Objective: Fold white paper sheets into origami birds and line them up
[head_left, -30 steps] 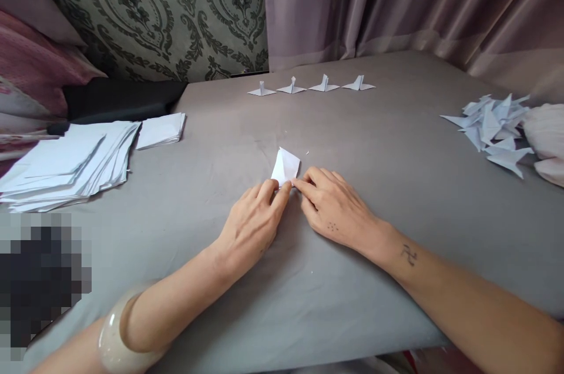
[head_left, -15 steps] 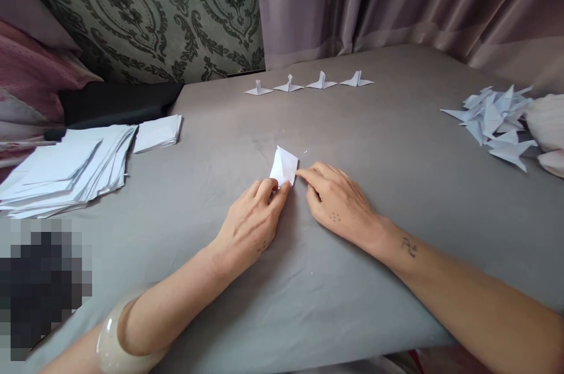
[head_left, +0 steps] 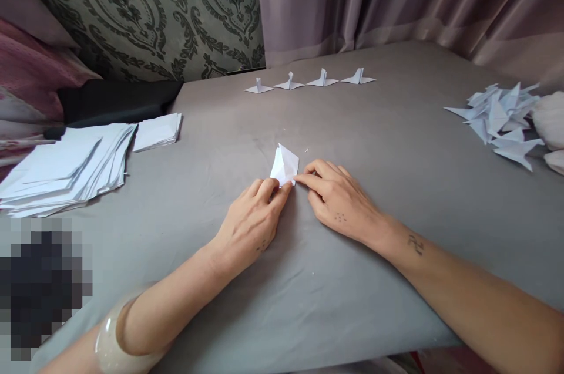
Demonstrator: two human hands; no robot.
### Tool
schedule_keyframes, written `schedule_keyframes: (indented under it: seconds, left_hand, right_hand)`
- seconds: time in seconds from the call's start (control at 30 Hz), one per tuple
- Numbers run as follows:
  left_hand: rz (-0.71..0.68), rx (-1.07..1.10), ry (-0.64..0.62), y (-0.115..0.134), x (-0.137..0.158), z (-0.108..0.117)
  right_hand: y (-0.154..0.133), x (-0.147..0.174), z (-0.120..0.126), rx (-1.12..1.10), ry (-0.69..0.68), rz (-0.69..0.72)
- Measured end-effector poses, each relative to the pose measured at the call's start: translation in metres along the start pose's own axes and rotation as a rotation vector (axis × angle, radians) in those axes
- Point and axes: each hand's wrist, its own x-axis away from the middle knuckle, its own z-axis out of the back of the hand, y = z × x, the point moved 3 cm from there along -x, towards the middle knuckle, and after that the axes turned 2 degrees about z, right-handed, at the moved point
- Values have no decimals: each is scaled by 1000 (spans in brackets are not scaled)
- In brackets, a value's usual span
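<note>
A small white sheet of folded paper [head_left: 285, 164], kite-shaped with a point at its far end, lies on the grey cloth in front of me. My left hand [head_left: 255, 209] holds its near edge, thumb and forefinger pressed down on it and the fingertips partly covering that edge. From the right, my right hand [head_left: 341, 198] reaches in with one finger stretched to the paper's lower right corner. That fingertip touches the corner, while the thumb sits apart below and the other fingers are bent.
Several folded paper birds [head_left: 324, 78] stand in a row at the back. More lie in a heap [head_left: 502, 115] at the right, beside a pale soft object [head_left: 550, 118]. A stack of white paper [head_left: 74, 165] and a smaller stack [head_left: 157, 132] lie left, near a black cloth [head_left: 118, 103].
My right fingertip has slid slightly down and left, from the paper's right edge to its lower right corner. My left hand keeps its hold on the paper.
</note>
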Motion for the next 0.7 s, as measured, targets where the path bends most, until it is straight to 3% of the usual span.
schedule_keyframes:
  seconds: [0.33,0.53,0.7]
  left_hand:
    - [22,65,62,0,1,4]
    - [307,458,272,-20,4,5]
    - [445,626,233,-30,2,2]
  right_hand:
    - [-3,0,-1,44,11,117]
    - [-4,0,-1,57,-26,132]
    - [-4,0,0,46,-31,113]
